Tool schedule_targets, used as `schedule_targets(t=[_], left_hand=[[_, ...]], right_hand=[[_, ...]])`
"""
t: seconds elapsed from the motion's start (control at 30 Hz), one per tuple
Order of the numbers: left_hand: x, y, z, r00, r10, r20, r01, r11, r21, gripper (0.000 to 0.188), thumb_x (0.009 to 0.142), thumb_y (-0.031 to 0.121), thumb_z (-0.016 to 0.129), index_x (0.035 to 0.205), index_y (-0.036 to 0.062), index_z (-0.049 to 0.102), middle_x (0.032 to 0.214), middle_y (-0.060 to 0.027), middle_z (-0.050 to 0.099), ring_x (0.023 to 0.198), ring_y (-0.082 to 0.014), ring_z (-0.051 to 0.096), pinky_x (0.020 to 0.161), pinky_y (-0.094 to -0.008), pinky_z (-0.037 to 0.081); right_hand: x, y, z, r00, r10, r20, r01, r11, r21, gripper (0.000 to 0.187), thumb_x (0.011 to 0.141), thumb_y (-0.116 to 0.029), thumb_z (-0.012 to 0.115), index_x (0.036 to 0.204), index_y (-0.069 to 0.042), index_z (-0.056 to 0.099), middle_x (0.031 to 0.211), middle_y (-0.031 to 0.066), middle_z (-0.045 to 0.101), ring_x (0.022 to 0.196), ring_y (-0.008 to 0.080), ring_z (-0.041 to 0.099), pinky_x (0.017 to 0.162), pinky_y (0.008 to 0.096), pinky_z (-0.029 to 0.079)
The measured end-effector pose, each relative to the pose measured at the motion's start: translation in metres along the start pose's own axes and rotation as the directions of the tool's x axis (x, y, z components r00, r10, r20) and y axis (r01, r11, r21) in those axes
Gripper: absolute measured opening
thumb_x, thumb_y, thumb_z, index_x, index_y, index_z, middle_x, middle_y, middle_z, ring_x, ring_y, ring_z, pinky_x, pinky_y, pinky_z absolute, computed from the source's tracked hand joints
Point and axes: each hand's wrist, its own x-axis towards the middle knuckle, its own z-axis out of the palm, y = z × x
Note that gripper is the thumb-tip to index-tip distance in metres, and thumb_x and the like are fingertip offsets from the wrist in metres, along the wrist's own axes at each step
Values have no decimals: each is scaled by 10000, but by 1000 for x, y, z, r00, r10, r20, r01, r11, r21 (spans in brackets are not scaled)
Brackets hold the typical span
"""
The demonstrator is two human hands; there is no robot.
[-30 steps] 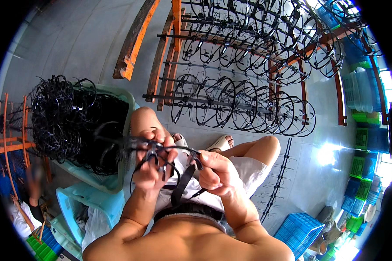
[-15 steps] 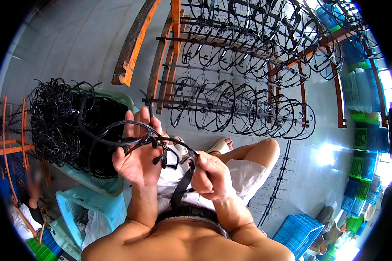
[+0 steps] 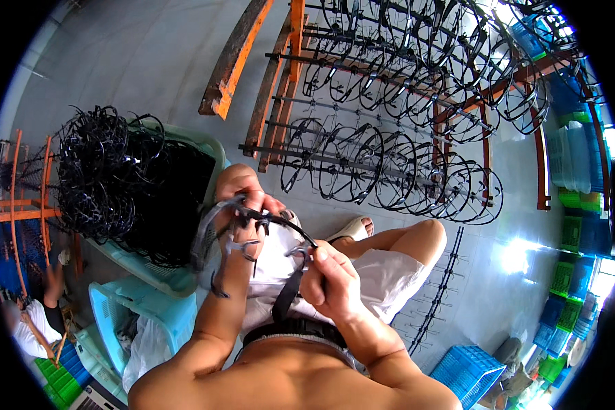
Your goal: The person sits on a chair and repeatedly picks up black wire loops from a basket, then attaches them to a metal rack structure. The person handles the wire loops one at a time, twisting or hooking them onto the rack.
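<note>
Over the lap, the left hand and right hand both clasp a black plastic hoop piece; the pale green basket beside still brims with loose ones, while the orange rack beyond already looks mostly filled

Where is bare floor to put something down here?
Bare grey floor lies beyond the basket of black hoops, left of the orange rack. Another patch lies right of the knee, before the blue crate. The left side is crowded.
</note>
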Motion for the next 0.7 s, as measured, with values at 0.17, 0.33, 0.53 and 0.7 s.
schedule_targets(t=[0.17, 0.33, 0.53, 0.7], left_hand=[[19, 37, -6, 988, 11, -157, -81, 891, -447, 147, 902, 166, 589, 1010, 85, 531, 783, 22, 447, 680, -102, 424, 667, -281, 373], [14, -29, -46, 966, 25, 257, -41, 998, 57, 180, 856, 136, 620, 982, 81, 505, 700, -17, 465, 643, -110, 511, 620, -258, 443], [11, -83, -11, 905, -104, 413, -74, 917, 393, 481, 855, 90, 654, 1297, 78, 463, 742, -36, 617, 599, -74, 539, 535, -217, 435], [8, -101, 2, 862, -387, 327, 337, 920, 201, 224, 863, 37, 605, 1082, -11, 601, 816, -53, 616, 687, -92, 556, 606, -236, 468]], right_hand=[[-16, -32, 1, 936, -310, -167, 342, 910, 232, 373, 1002, -333, 279, 1082, -40, 496, 402, -15, 328, 296, 112, 254, 325, 245, 240], [22, -32, -7, 688, -590, -423, 507, 808, -301, 346, 992, -301, 337, 1194, -23, 374, 561, 28, 439, 436, 127, 378, 421, 249, 336], [110, 2, -67, 787, -613, -70, 456, 654, -603, 408, 1019, -295, 286, 1327, -31, 331, 740, 16, 480, 584, 67, 377, 516, 203, 325], [127, -6, -73, 786, -576, -223, 379, 734, -563, 401, 1018, -315, 296, 1302, -41, 371, 708, -18, 434, 590, 52, 336, 525, 188, 290]])
